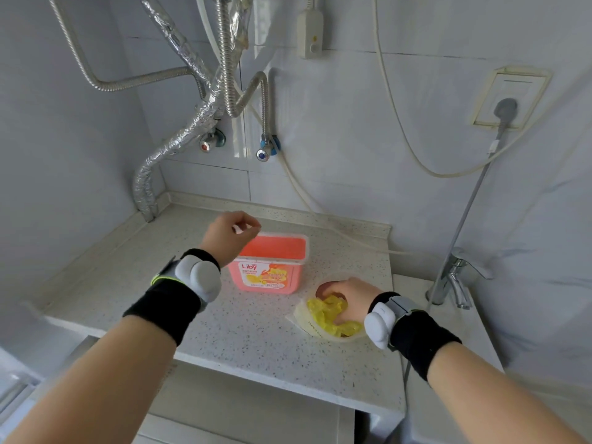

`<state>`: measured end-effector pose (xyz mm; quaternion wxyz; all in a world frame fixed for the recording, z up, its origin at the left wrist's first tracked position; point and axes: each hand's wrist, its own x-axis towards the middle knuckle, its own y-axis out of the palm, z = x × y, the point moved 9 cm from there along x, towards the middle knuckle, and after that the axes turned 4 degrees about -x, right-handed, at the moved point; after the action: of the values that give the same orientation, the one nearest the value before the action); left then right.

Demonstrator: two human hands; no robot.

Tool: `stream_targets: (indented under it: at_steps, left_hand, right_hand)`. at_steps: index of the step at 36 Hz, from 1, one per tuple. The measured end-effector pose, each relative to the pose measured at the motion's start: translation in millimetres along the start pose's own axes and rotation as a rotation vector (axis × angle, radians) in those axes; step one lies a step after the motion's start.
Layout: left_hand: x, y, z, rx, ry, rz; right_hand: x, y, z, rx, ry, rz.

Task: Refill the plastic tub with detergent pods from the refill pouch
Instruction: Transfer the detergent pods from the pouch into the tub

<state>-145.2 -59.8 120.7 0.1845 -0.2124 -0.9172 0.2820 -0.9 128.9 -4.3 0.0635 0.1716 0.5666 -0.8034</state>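
Yellow pods (330, 312) are right under your right hand (350, 299), fingers curled down into the heap inside the clear refill pouch (304, 318), so you're grabbing at them, though I can't tell how many you've actually got. The pouch lies flat on the speckled countertop (243, 328), mouth end toward you and a bit left.

What matters for the next bit: the pink Liby tub (269, 264) sits up and to the left of those fingers, just beside the pouch, lid off and its open top facing up. My read is it's a short lift-and-carry to the far left, and the right hand is the one loaded for it.

Your left hand (232, 233) hovers over the tub's back-left corner, fingers loosely curled and pinched together; something small and pale may be between the fingertips, too blurry to call. I'd guess it'll need to clear off the opening before you drop anything in.
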Motion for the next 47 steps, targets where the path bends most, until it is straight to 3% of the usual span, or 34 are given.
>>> stream_targets:
  at_steps: [5, 11, 17, 29, 32, 36, 41, 47]
  left_hand:
    - [2, 7, 56, 0.233, -0.217, 0.045]
    - [0, 14, 67, 0.234, -0.269, 0.054]
    - [0, 24, 75, 0.163, -0.315, 0.182]
    - [-24, 68, 52, -0.187, -0.315, 0.256]
    - [-29, 78, 47, -0.196, -0.301, 0.278]
    - [-32, 83, 44, -0.183, -0.289, 0.259]
    - [-31, 84, 45, -0.140, -0.292, 0.245]
    - [-27, 84, 49, -0.121, -0.306, 0.231]
  right_hand:
    - [-1, -6, 0, 0.044, 0.000, -0.067]
    - [-8, -11, -4, 0.001, 0.022, -0.128]
    - [-19, -27, -10, 0.089, 0.054, -0.242]
    - [-31, -48, -33, 0.575, 0.057, -0.347]
    - [-33, -61, -36, 0.798, 0.073, -0.428]
    - [-30, -78, -28, 0.895, 0.070, -0.582]
    - [-11, -86, -13, 0.774, 0.099, -0.658]
    - [5, -82, 9, 0.461, 0.112, -0.590]
